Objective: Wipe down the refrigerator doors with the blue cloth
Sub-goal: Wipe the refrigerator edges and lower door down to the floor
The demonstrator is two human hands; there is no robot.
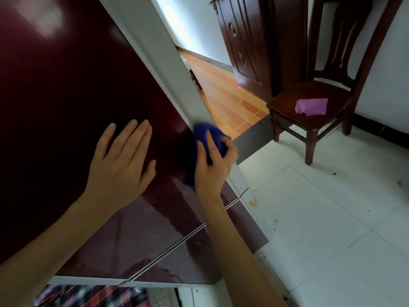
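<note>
The refrigerator's glossy dark red upper door point(66, 96) fills the left of the view, with lower doors point(141, 235) beneath it and a grey side panel point(174, 69) along its right edge. My left hand point(121, 165) lies flat on the upper door, fingers apart. My right hand point(213, 162) grips the bunched blue cloth point(208, 134) and presses it against the door's right edge, near the lower corner. Part of the cloth is hidden under my fingers.
A dark wooden chair point(314, 103) stands to the right with a pink cloth point(312, 106) on its seat. Behind it is a carved wooden door point(245, 41) and an orange tiled floor point(230, 103). White floor tiles point(321, 218) spread at right. Plaid fabric point(88, 295) shows at the bottom.
</note>
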